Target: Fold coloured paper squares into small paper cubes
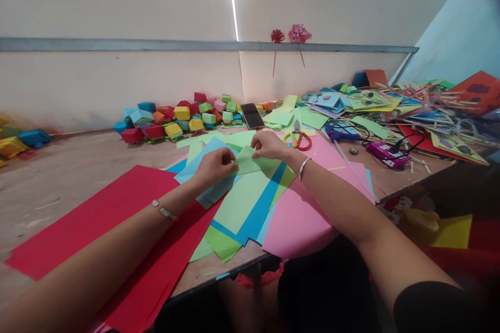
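Both hands pinched one light-green paper strip lying crosswise near the desk's front edge, left hand on its left end, right hand atop.

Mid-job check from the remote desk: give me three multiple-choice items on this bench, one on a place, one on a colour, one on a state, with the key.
1. Where does the phone lie?
A. beside the heap of paper cubes
B. on the red sheet
C. in the left hand

2. What colour is the paper piece held by both hands?
A. red
B. light green
C. pink

3. How is the scissors now?
A. held in the right hand
B. lying untouched on the table
C. cutting blue paper

Key: 1 A, the phone rests just right of the cubes. 2 B, left hand and right hand pinch a green piece. 3 B, no hand touches the scissors.
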The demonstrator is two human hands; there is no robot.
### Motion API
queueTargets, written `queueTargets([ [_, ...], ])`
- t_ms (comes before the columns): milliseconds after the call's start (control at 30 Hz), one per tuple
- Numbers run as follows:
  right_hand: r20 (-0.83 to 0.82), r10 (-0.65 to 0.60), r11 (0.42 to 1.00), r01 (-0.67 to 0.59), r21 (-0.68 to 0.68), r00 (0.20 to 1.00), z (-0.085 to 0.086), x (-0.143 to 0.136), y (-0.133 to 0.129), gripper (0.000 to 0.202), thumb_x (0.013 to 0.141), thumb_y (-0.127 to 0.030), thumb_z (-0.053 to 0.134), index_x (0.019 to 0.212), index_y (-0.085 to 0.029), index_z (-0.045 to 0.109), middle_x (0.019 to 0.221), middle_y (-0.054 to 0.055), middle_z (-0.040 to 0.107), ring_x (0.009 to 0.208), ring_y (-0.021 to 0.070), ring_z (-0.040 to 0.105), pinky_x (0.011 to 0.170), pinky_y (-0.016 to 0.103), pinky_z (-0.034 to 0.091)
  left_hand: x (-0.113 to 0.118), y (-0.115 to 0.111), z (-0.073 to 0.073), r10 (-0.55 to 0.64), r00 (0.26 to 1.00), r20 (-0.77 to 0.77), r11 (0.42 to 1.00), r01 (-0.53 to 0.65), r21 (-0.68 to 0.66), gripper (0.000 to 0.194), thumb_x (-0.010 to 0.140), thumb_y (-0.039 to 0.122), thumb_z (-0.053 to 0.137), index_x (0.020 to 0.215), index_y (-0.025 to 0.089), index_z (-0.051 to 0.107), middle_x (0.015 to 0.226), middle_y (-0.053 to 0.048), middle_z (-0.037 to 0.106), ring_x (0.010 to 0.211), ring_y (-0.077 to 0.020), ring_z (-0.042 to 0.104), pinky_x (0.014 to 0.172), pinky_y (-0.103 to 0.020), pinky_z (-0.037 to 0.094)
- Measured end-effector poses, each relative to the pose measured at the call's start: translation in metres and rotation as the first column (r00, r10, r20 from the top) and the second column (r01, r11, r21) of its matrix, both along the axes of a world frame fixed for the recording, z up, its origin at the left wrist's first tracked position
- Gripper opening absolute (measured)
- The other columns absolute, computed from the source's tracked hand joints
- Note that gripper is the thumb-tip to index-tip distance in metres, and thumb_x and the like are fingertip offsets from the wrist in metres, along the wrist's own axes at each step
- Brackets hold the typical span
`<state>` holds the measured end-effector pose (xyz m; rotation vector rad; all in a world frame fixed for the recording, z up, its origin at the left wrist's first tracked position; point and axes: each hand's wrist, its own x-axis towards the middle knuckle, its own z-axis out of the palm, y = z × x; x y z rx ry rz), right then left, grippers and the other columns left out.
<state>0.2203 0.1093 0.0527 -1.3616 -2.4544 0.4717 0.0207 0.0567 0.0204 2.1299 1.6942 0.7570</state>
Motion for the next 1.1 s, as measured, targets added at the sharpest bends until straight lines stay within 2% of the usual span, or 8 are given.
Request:
queueTargets([
  [233, -0.24, -0.072, 0.995, 0.087, 0.053, 0.968, 0.015, 0.011, 0.002, 0.018, 0.077, -0.016, 0.065, 0.094, -0.01, 0.069, 0.088, 0.005, 0.07, 0.079, 0.0131, 0.061, 0.069, 0.021, 0.043, -0.002, -0.001, -0.007, 0.079, 0.961, 0.265, 0.968, -0.137, 0.21, 0.036, 0.076, 0.048, 0.063, 0.097, 0.019, 0.063, 0.106, -0.007, 0.07, 0.097, -0.0228, 0.063, 0.082, -0.033, 0.051],
  [433, -0.469, 0.006, 0.983, 0.08, 0.165, 0.883, 0.013, 0.011, 0.005, 0.007, 0.068, -0.018, 0.066, 0.069, -0.015, 0.06, 0.089, 0.005, 0.064, 0.091, 0.0182, 0.058, 0.08, 0.029, 0.044, -0.006, 0.001, -0.013, -0.068, 0.918, 0.391, 0.861, -0.144, 0.488, 0.024, 0.073, 0.042, 0.071, 0.077, 0.02, 0.063, 0.093, -0.006, 0.069, 0.094, -0.0232, 0.062, 0.091, -0.038, 0.048],
  [500, -0.593, 0.039, 0.992, 0.042, 0.123, 0.804, 0.013, 0.009, 0.003, 0.012, 0.069, -0.02, 0.067, 0.067, -0.017, 0.056, 0.081, 0.002, 0.06, 0.082, 0.0161, 0.057, 0.074, 0.028, 0.044, -0.005, 0.002, -0.015, -0.115, 0.852, 0.511, 0.87, -0.162, 0.466, 0.025, 0.074, 0.043, 0.071, 0.077, 0.019, 0.061, 0.079, -0.002, 0.066, 0.079, -0.0186, 0.061, 0.078, -0.033, 0.05],
  [600, -0.692, 0.024, 0.985, -0.134, -0.105, 0.721, 0.014, 0.009, -0.001, 0.021, 0.072, -0.031, 0.07, 0.073, -0.018, 0.054, 0.066, -0.003, 0.053, 0.061, 0.0103, 0.047, 0.056, 0.023, 0.038, 0.0, 0.0, -0.015, -0.158, 0.727, 0.668, 0.902, -0.169, 0.396, 0.03, 0.075, 0.046, 0.072, 0.076, 0.019, 0.057, 0.067, 0.002, 0.058, 0.063, -0.0127, 0.053, 0.06, -0.024, 0.045],
  [733, -0.646, 0.04, 0.891, -0.321, -0.322, 0.762, 0.015, 0.012, -0.006, 0.033, 0.059, -0.033, 0.083, 0.077, -0.015, 0.061, 0.067, -0.003, 0.058, 0.056, 0.007, 0.045, 0.046, 0.019, 0.029, 0.005, -0.002, -0.01, -0.162, 0.622, 0.766, 0.917, -0.193, 0.35, 0.033, 0.072, 0.045, 0.076, 0.08, 0.019, 0.057, 0.069, 0.003, 0.058, 0.06, -0.0108, 0.053, 0.054, -0.02, 0.042],
  [867, -0.632, -0.056, 0.86, -0.284, -0.423, 0.773, 0.015, 0.011, -0.008, 0.028, 0.053, -0.022, 0.083, 0.071, -0.014, 0.064, 0.065, -0.003, 0.062, 0.056, 0.0073, 0.051, 0.045, 0.017, 0.034, 0.006, -0.003, -0.007, -0.145, 0.57, 0.809, 0.96, -0.118, 0.255, 0.037, 0.067, 0.044, 0.078, 0.085, 0.019, 0.057, 0.067, 0.003, 0.061, 0.055, -0.0106, 0.054, 0.048, -0.02, 0.041],
  [1000, -0.683, -0.174, 0.842, -0.252, -0.476, 0.709, 0.016, 0.008, -0.01, 0.024, 0.054, -0.012, 0.08, 0.073, -0.014, 0.067, 0.068, -0.001, 0.067, 0.06, 0.0101, 0.059, 0.049, 0.019, 0.044, 0.007, -0.006, -0.005, -0.096, 0.49, 0.867, 0.994, 0.007, 0.106, 0.052, 0.059, 0.038, 0.083, 0.099, 0.019, 0.057, 0.073, 0.0, 0.07, 0.058, -0.0152, 0.064, 0.052, -0.024, 0.05],
  [1100, -0.716, -0.227, 0.83, -0.253, -0.497, 0.661, 0.015, 0.007, -0.009, 0.02, 0.057, -0.007, 0.078, 0.074, -0.014, 0.069, 0.064, -0.002, 0.066, 0.055, 0.0077, 0.056, 0.046, 0.017, 0.041, 0.008, -0.006, -0.004, -0.072, 0.456, 0.887, 0.996, -0.011, 0.087, 0.05, 0.056, 0.033, 0.083, 0.097, 0.019, 0.059, 0.077, -0.001, 0.072, 0.061, -0.0156, 0.066, 0.057, -0.026, 0.054],
])
